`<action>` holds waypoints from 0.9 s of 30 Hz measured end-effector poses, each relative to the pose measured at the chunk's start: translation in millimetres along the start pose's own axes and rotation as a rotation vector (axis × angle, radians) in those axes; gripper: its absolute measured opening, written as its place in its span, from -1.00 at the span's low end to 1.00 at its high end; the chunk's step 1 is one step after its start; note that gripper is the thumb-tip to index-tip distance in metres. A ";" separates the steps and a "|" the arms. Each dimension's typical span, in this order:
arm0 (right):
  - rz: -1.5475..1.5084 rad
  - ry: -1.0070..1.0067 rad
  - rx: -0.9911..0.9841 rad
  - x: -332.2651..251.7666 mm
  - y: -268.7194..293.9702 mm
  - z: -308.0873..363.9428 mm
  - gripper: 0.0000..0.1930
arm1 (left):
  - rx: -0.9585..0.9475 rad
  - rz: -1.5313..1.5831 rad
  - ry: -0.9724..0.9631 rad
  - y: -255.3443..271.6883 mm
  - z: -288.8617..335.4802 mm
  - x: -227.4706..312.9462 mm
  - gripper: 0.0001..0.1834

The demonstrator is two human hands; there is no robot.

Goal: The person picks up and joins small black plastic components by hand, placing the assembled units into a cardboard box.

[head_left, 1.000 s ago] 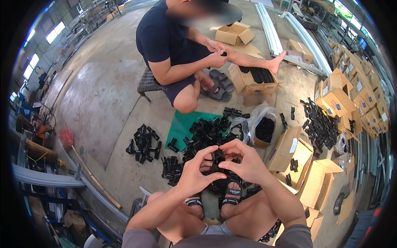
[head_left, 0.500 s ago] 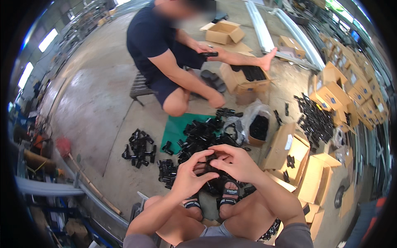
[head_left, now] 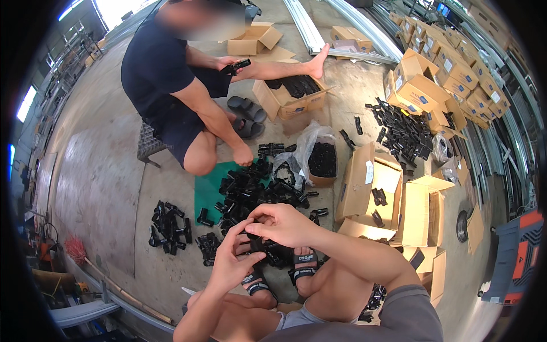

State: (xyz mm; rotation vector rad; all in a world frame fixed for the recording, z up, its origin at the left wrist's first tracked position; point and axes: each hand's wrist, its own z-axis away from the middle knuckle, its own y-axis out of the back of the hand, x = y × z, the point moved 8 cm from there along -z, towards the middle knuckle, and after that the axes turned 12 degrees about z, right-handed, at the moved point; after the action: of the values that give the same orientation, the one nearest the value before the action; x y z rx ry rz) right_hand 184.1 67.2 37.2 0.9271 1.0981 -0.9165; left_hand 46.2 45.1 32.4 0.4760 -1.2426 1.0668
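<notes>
fingers (head_left: 234, 232) of left hand (head_left: 228, 265) and right hand (head_left: 286, 224) pinch a black fitting (head_left: 256, 239).

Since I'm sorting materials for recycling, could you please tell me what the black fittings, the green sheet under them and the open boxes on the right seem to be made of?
Black fittings: probably plastic, semi-gloss, given their bright highlights; coated metal remains possible.
Green sheet: perhaps plastic or fabric, flat and evenly coloured.
Open boxes: evidently cardboard, matte, brown with folded flaps.
</notes>
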 end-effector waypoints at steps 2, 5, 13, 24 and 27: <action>-0.020 -0.027 -0.020 0.7 -0.9 0.0 -0.65 | 0.002 0.018 0.011 3.1 0.1 -1.4 -0.13; -0.023 -0.042 -0.041 6.9 -4.5 -2.6 -0.64 | -0.013 0.032 0.012 5.4 0.5 -1.4 -0.15; 0.011 -0.085 -0.122 21.9 -8.6 -5.3 -0.63 | -0.085 0.029 0.084 5.3 -1.9 3.7 -0.19; 1.134 -0.595 0.512 229.0 243.6 -58.7 -0.70 | 0.019 -0.132 0.065 31.6 -2.7 13.2 -0.24; 1.230 -0.791 0.481 295.8 277.9 -56.7 -0.76 | 0.092 0.004 0.058 33.1 -2.4 24.1 -0.33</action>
State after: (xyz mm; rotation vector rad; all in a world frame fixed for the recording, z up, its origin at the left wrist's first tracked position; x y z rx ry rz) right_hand 484.8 173.6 -220.0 1.2135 -0.4381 -0.3816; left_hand 18.3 71.8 45.8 0.5095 -1.1476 1.1369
